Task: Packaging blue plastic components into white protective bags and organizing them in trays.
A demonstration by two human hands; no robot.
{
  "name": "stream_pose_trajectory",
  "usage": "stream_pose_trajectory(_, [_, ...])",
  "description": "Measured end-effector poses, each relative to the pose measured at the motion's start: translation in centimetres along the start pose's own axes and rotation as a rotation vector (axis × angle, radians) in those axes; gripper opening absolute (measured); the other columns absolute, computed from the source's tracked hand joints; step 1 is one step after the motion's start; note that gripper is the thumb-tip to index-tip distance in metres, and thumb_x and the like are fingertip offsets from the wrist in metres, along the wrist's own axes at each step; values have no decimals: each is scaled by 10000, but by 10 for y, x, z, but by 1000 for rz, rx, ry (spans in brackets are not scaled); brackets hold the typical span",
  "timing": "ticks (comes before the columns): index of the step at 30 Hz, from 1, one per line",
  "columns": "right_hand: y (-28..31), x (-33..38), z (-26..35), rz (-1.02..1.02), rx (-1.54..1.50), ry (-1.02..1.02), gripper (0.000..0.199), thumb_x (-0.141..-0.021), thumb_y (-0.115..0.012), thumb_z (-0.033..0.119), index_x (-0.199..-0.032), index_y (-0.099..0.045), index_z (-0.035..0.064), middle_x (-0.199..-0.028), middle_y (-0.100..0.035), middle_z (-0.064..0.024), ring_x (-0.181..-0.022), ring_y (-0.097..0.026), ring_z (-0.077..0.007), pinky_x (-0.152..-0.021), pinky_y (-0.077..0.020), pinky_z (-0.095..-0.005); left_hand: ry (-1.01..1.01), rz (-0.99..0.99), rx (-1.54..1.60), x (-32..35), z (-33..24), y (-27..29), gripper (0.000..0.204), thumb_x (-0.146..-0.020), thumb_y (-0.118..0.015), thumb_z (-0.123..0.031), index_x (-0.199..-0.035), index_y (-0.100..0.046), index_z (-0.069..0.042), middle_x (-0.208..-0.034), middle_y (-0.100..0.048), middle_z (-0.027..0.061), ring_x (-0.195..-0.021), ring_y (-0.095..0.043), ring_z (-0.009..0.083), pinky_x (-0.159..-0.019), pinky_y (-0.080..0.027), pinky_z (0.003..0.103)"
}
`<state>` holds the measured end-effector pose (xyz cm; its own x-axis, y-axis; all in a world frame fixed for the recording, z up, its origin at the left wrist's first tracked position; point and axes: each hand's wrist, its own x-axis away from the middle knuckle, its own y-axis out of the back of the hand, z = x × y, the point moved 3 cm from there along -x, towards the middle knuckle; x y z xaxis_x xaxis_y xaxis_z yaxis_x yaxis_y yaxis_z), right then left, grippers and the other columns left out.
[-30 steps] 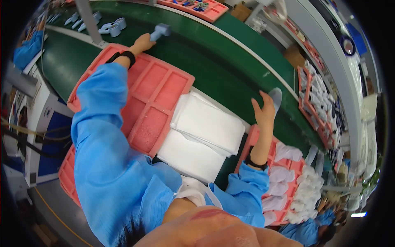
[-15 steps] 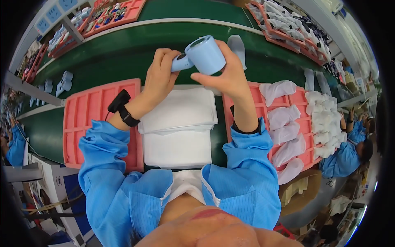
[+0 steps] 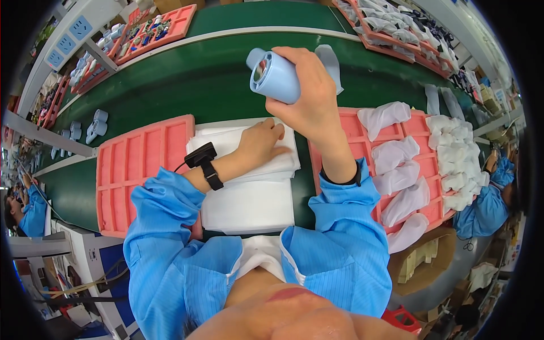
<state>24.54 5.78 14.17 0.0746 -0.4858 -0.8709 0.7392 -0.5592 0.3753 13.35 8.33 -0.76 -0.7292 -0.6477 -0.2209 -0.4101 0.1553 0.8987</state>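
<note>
Since half a second ago, the left hand (image 3: 262, 143) has let go of the pale blue device (image 3: 283, 82) and dropped onto the white sheets (image 3: 246, 207), while the right hand (image 3: 311, 93) keeps the device, its ringed round end now turned leftward.

In the head view, I see the right hand wrapped around the device's barrel, thumb underneath, holding it up over the green surface (image 3: 187, 79), beyond the sheets' far edge. The left hand lies over the upper pile, fingers loosely bent and thumb apart; I cannot tell whether it pinches a sheet. The hands stand well apart.

The left pink tray (image 3: 122, 184) crowds the sheets' left side; on their right, a dark green strip separates them from the right pink tray (image 3: 351, 122), where whitish pouches (image 3: 399, 154) lie. Past the trays, the green surface stretches to a pale rail (image 3: 226, 37). A translucent sleeve (image 3: 330, 65) lies just behind the right hand. More blue devices (image 3: 97, 126) sit beyond the left tray.
</note>
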Motion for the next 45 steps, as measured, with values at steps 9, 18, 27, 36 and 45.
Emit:
stream_pose_trajectory(9, [47,-4,-16,83,-309,-296,539,-590,-722,64,-1103,-562,20,-953,-638,-70,-884,-611,-157,-839,-470,-302,121,24,523,3,44,11,151,-799,-699,-167,-867,-622,-56,-808,-621,67,-672,-577,163,-607,-459,283])
stream_pose_trajectory(18, [43,-2,-30,312,-606,-329,593,-551,-727,95,-1109,-551,1,-1034,-600,-72,-928,-584,-143,-843,-459,-281,249,-257,1163,24,27,103,102,-892,-634,-146,-880,-617,-46,-791,-597,-20,-688,-537,54,-611,-424,196])
stream_pose_trajectory(27, [-30,6,-5,416,-250,26,648,-586,-736,37,-1198,-525,16,-1103,-545,-135,-962,-583,-279,-828,-479,-319,155,-642,1482,33,10,128,106,-926,-584,-165,-957,-590,-63,-832,-600,-8,-776,-556,91,-714,-449,249])
stream_pose_trajectory(36, [-48,18,20,339,-13,-67,719,-632,-717,-53,-1306,-480,34,-1114,-509,-156,-953,-570,-323,-737,-511,-355,-213,-878,276,46,-15,131,204,-788,-658,14,-979,-618,-44,-824,-613,66,-717,-581,168,-660,-482,289])
stream_pose_trajectory(45, [-48,21,1,110,-25,-148,763,-611,-795,62,-1275,-427,-15,-1106,-488,-154,-937,-552,-300,-742,-497,-355,-84,-852,314,39,-21,127,393,-681,-708,31,-1049,-625,-79,-1037,-560,111,-743,-598,240,-639,-507,325])
